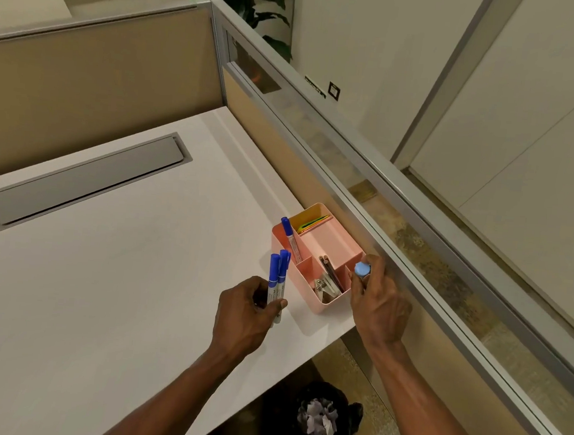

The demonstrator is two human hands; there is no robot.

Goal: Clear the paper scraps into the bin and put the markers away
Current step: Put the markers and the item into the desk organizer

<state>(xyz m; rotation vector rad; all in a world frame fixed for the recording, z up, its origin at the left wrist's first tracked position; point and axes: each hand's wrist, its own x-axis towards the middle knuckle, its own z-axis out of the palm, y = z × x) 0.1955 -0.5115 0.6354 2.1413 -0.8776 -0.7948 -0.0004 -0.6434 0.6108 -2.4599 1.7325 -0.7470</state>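
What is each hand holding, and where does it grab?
The left hand pinches two blue markers by their lower barrels. The right hand grips another marker just below its cap.

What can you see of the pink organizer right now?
The pink organizer looks like plastic: an open-topped box split into compartments, sitting upright at the desk's right edge by the partition. One blue marker stands in its left compartment, colored notes fill the far one, pens and metal clips the near one. The right hand is at its right wall.

Both forearms bare, no sleeves, no jewellery
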